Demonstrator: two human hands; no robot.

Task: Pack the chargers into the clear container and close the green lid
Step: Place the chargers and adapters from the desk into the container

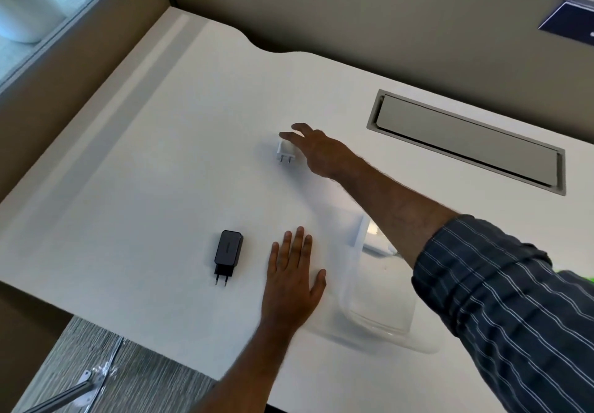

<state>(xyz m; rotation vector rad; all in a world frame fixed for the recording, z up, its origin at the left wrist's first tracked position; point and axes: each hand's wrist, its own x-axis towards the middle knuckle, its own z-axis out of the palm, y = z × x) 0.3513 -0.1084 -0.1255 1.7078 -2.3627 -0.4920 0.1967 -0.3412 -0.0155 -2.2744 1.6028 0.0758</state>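
Note:
A small white charger [284,151] lies on the white desk, prongs toward me. My right hand [316,150] reaches over it with fingers spread and straight, fingertips at its far edge, gripping nothing. A black charger [227,252] with two round pins lies nearer, at the left. My left hand [294,279] lies flat on the desk, fingers straight, against the left wall of the clear container [376,300]. A white object [374,239] sits inside the container, partly hidden by my right forearm. A sliver of the green lid [578,276] shows behind my striped sleeve.
A grey cable-port flap [466,141] is set into the desk at the right. A beige partition wall runs along the back and left. The desk's front edge drops to a grey wood-pattern floor [128,364] with a metal leg at lower left.

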